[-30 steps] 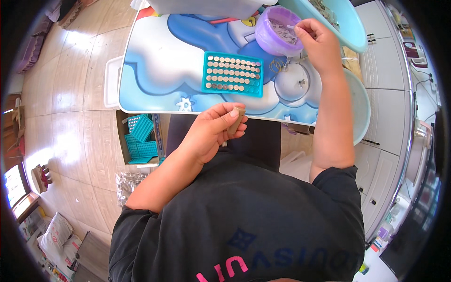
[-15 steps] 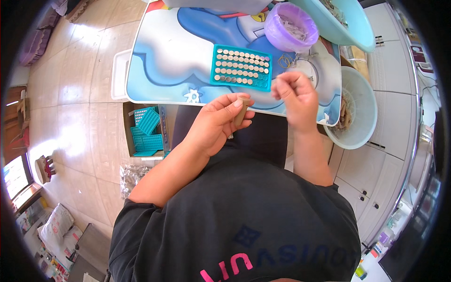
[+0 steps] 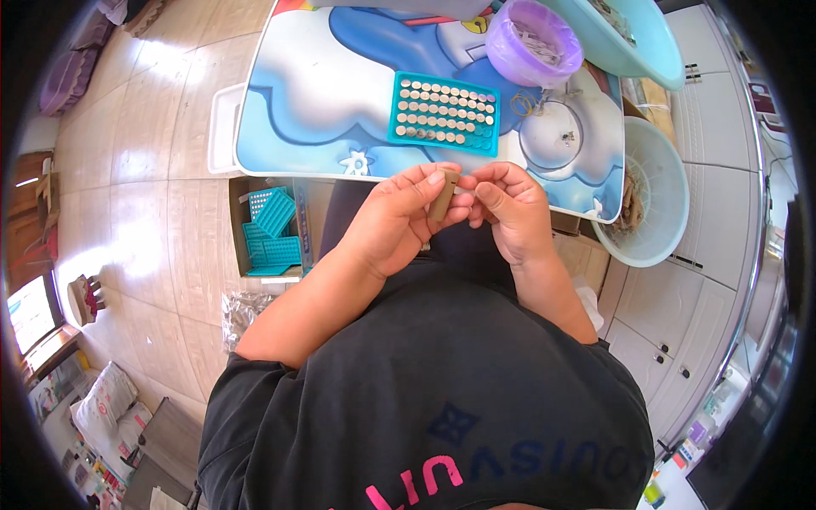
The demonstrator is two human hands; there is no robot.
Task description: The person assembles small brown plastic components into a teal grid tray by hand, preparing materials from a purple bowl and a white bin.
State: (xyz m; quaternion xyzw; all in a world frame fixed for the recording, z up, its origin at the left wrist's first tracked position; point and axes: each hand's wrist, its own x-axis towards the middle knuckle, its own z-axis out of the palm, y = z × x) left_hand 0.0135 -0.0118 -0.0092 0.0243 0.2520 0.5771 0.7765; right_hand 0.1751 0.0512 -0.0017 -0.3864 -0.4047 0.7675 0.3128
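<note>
My left hand pinches a small flat brown piece between thumb and fingers, in front of the table's near edge. Close beside it, the fingers of my right hand are pinched together and reach the piece's right side. Something tiny and pale shows between the hands, too small to name. Beyond them a teal tray lies on the table, with rows of small round silvery pieces in it. Several pockets at its near right corner hold none.
The table has a blue and white cartoon top. A purple basin of thin pieces stands at the back right, by a large pale teal basin. A pale bucket stands right. Left below, a box holds teal trays.
My right hand has come down and left from over the table's edge to the brown piece in my left hand. The view has shifted slightly.
</note>
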